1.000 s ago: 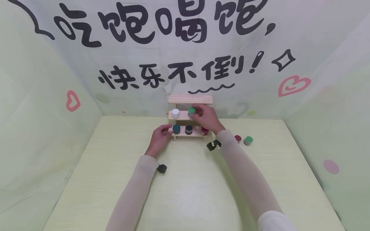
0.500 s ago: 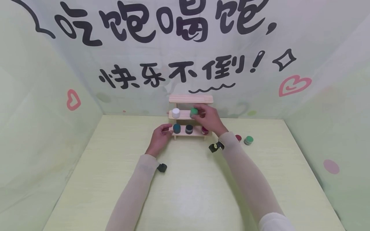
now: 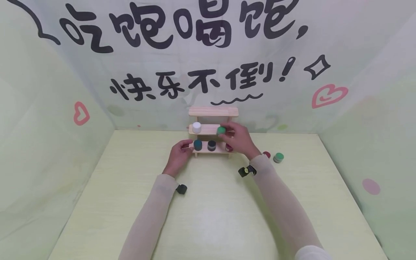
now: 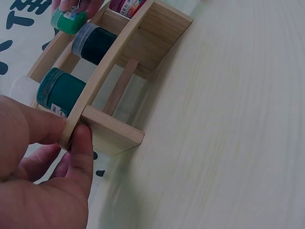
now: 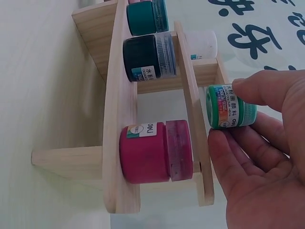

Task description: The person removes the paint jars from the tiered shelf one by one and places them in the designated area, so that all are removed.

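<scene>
My right hand (image 3: pixel 242 139) pinches a green paint jar (image 5: pixel 229 106) between thumb and fingers, close over the middle shelf of a small wooden rack (image 3: pixel 212 112). With thumb and fingers, my left hand (image 4: pixel 45 162) grips the left end of the rack's bottom shelf (image 4: pixel 76 117). On that shelf stand a teal paint jar (image 4: pixel 59 90), a dark paint jar (image 5: pixel 148 56) and a magenta paint jar (image 5: pixel 155 151). A white paint jar (image 3: pixel 196 127) stands at the left of the middle shelf. The top shelf bears nothing.
Right of the rack on the table (image 3: pixel 208 216) stand a second green jar (image 3: pixel 278 157) and a dark red jar (image 3: pixel 267 155), the latter partly behind the right sleeve. A printed cloth backdrop (image 3: pixel 146 115) rises right behind the rack, with cloth walls on both sides.
The right hand has moved to the right along the middle shelf with the green paint jar, away from the white one. My left hand has stayed on the rack's end.
</scene>
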The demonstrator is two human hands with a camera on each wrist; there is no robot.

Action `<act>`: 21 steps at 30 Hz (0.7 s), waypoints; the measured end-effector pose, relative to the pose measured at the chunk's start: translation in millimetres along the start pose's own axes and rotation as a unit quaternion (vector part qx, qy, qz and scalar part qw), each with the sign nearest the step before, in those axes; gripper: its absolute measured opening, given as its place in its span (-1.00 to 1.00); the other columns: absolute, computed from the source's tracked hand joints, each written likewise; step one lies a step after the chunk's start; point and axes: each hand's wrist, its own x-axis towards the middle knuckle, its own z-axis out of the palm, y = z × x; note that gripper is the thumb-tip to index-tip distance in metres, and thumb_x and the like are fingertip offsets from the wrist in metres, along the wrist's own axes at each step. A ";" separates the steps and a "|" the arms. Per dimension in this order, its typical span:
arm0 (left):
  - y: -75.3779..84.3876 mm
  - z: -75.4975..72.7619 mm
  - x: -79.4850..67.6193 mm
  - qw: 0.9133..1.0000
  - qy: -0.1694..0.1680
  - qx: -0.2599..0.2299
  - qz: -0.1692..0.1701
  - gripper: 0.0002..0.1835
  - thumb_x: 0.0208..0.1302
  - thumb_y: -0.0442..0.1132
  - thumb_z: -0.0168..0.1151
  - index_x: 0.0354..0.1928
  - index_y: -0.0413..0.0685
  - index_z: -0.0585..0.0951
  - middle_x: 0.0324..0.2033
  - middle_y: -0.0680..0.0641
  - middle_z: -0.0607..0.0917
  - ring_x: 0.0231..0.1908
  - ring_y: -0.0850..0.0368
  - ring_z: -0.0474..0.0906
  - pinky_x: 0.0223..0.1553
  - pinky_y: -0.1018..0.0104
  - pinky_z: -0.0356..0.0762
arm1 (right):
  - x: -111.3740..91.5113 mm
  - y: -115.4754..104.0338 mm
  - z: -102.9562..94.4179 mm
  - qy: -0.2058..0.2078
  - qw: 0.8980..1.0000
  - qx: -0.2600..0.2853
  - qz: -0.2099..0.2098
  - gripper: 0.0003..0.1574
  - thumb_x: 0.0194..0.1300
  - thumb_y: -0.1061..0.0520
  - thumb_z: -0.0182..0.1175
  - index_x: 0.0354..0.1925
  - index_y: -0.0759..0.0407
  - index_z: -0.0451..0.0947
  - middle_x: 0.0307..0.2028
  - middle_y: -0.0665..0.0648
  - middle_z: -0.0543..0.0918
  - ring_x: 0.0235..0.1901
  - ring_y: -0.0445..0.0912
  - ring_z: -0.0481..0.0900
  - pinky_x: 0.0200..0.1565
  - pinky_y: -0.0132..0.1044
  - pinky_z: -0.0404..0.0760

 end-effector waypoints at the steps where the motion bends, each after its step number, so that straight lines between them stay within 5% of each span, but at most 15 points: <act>1: 0.0 0.2 -0.2 1.000 0.001 0.002 0.001 -0.63 0.40 -0.14 0.25 0.22 0.09 0.60 0.20 -0.09 0.58 0.18 -0.01 0.55 0.25 0.04 0.53 | -2.2 1.0 -0.9 0.001 1.000 0.003 -0.005 -0.44 0.31 0.06 0.38 0.25 0.10 0.55 0.09 0.10 0.66 0.08 0.02 0.69 0.16 -0.09 0.67; 21: 0.5 0.7 -0.2 1.000 0.000 -0.001 0.004 -0.63 0.41 -0.16 0.24 0.23 0.06 0.58 0.18 -0.10 0.59 0.16 -0.01 0.57 0.23 0.05 0.55 | -37.5 18.1 -14.8 0.022 0.998 0.003 -0.058 -0.47 0.32 0.19 0.34 0.23 0.20 0.54 0.10 0.19 0.66 0.08 0.12 0.67 0.15 0.02 0.66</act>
